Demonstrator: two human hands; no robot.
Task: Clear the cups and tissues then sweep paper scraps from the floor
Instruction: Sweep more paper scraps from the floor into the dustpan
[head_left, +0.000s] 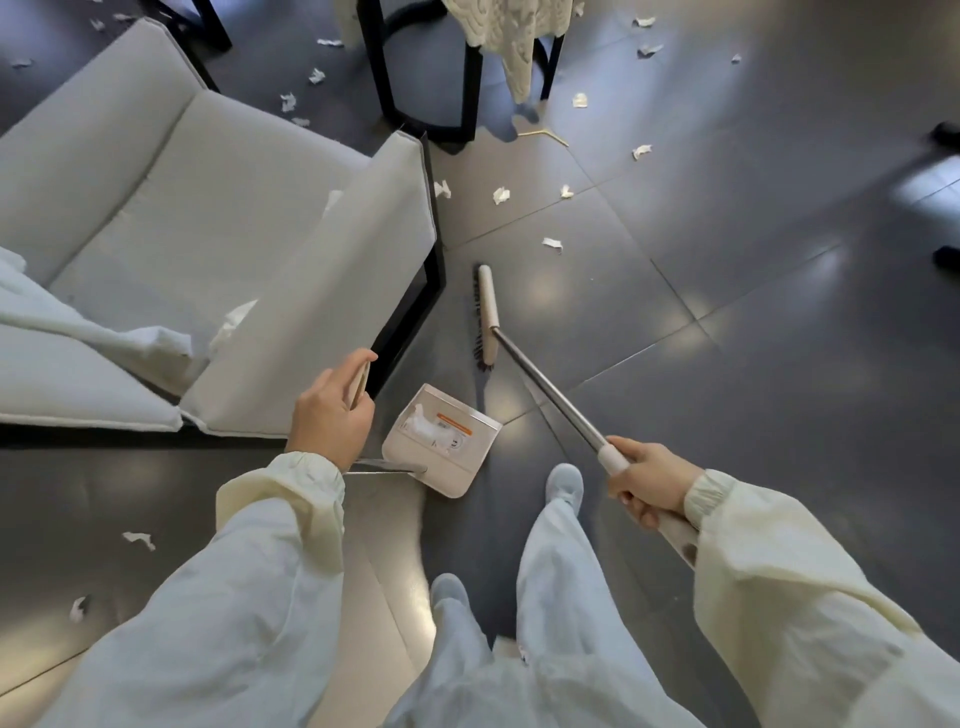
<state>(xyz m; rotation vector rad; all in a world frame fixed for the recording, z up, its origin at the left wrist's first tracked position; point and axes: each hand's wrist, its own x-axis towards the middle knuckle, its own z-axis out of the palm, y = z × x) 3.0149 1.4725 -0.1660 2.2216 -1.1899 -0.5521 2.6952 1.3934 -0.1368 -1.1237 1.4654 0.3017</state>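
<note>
Beyond the broom, on the dark glossy tiled floor (727, 270), white crumpled paper scraps (552, 244) lie scattered, farther off and mostly to the right. The right hand (649, 483) is clenched round the white grip of the steel-handled broom (545, 395), whose shaft slants forward and left to its cream, dark-bristled head (487, 312). That head's long axis runs away from the person, bristles facing the pale grey cushioned chair (208, 208). The left hand (332, 410) grasps the beige handle of the white plastic dustpan (441, 441), which sits between the hands with scraps inside. The broom hand looks better placed to reach the nearest scraps.
</note>
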